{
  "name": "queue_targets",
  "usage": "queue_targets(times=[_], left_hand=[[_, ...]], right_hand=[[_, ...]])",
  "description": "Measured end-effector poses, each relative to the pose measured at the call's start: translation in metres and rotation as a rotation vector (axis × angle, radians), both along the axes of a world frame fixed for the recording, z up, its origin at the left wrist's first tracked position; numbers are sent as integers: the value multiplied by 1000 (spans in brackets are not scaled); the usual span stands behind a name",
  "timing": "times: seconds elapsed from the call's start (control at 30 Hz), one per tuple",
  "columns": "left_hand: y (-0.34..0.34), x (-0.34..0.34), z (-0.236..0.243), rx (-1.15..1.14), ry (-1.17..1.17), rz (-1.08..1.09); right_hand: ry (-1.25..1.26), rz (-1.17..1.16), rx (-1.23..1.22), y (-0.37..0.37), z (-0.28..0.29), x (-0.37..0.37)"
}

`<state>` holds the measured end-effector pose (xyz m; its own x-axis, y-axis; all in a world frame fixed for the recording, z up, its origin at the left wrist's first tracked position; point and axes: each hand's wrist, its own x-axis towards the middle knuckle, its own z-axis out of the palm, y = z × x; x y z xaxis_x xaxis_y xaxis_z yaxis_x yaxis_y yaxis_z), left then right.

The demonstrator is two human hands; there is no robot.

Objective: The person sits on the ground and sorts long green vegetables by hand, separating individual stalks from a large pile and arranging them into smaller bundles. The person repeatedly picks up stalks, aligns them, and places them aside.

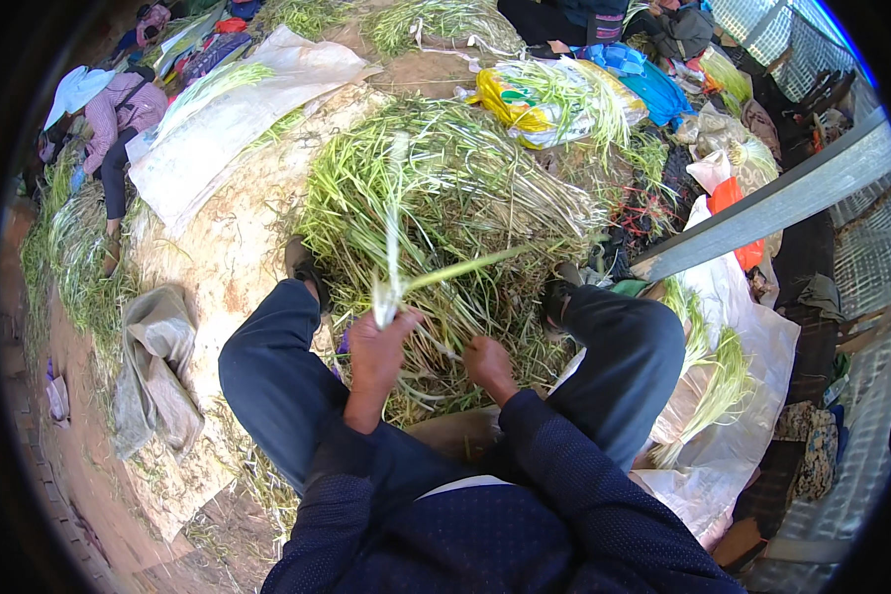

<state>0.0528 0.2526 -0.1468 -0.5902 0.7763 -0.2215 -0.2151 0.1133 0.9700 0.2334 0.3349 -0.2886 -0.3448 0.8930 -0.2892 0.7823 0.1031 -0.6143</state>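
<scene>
My left hand (374, 358) is closed round the pale base of a long leafy stalk (462, 269), in front of my lap. One green part of it slants up to the right, and a whitish, blurred part points away from me. To its right my right hand (490, 366) is closed in a fist. A thin pale piece shows beside its fingers, too small to name. Beyond both hands, between my feet, lies a big heap of green stalks (436, 188), with the root ends and leaves mixed.
Trimmed bundles (708, 396) lie on white sheeting at the right, near a slanting grey beam (782, 193). A yellow-and-white bag (513, 104) with greens stands beyond the heap. At the left are a crumpled grey sack (156, 366) and a person (129, 114) bending over greens.
</scene>
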Motion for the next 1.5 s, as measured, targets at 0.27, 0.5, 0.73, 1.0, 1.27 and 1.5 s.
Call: queue_targets(times=[0.27, 0.5, 0.73, 1.0, 1.27, 1.5], left_hand=[[-7, -20, 7, 68, -142, 168], [-3, 1, -1, 97, -234, 140], [-7, -24, 20, 123, -124, 268], [-24, -56, 72, 307, -49, 405], [-69, -116, 144, 548, 29, 403], [-105, -146, 182, 872, -195, 114]], right_hand=[[364, 102, 118, 20, 63, -12], [854, 246, -344, -24, 111, -58], [508, 346, -38, -27, 71, -39], [371, 334, 83, -17, 57, -27], [-233, 361, -19, -10, -19, 26], [-534, 315, -349, 15, -37, 47]])
